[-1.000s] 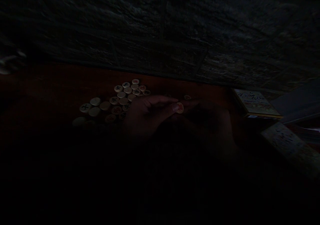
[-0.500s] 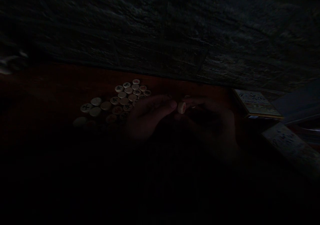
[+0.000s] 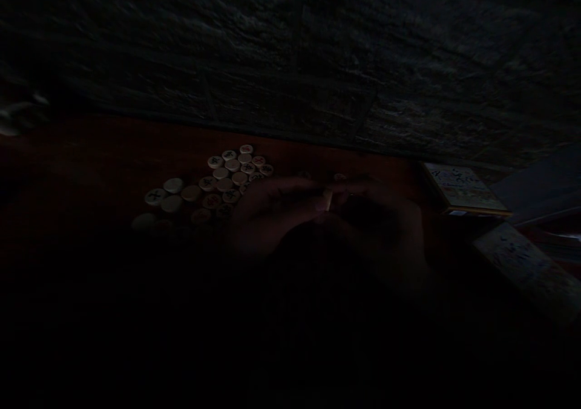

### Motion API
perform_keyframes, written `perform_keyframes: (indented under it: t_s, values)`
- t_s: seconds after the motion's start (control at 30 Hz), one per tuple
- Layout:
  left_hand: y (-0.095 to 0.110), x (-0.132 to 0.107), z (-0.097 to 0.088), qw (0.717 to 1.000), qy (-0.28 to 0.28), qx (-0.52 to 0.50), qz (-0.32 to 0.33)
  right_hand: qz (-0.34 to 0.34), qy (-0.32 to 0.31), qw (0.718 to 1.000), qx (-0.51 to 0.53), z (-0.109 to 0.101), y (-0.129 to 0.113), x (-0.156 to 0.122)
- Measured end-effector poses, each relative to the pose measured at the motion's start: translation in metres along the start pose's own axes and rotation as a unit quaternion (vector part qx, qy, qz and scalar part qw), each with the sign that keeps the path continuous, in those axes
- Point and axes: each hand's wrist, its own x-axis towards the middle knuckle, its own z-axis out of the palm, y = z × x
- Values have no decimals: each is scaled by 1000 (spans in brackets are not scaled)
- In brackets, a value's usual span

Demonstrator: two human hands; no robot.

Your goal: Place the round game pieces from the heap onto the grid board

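Note:
A round, pale Chinese chess piece (image 3: 327, 200) stands on edge between my two hands, its rim towards me. My left hand (image 3: 272, 212) pinches it from the left, thumb tip against it. From the other side my right hand (image 3: 393, 212) has its fingers closed on the same piece. Left of my hands lies a cluster of similar pieces (image 3: 224, 184), some blank side up, others with black or red characters; my left hand covers part of it. Another piece (image 3: 339, 177) lies just behind my right fingers. Deep shadow hides both wrists.
A reddish-brown tabletop (image 3: 113, 149) meets a dark stone wall (image 3: 290, 52) at the back. To the right lies a printed box (image 3: 467, 186), and nearer me a second printed panel (image 3: 521, 264). At the far left is a pale object (image 3: 20, 115) I cannot make out.
The held chess piece has turned from showing part of its marked face to edge-on. My left fingers have come slightly further right, closer to my right hand.

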Motion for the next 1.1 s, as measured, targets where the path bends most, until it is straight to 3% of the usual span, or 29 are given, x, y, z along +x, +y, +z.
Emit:
perform_keyframes:
  t_s: [0.27,0.67,1.1]
  values:
    - [2,0,2,999,41,26,-4,15,-12,1000,12,0,-3,-1]
    - [0,0,3,999,14,30,4,-31,-7,998,-50,-2,-5,-2]
    - [0,0,2,997,49,60,-9,-10,-13,999,-44,-2,-1,-1]
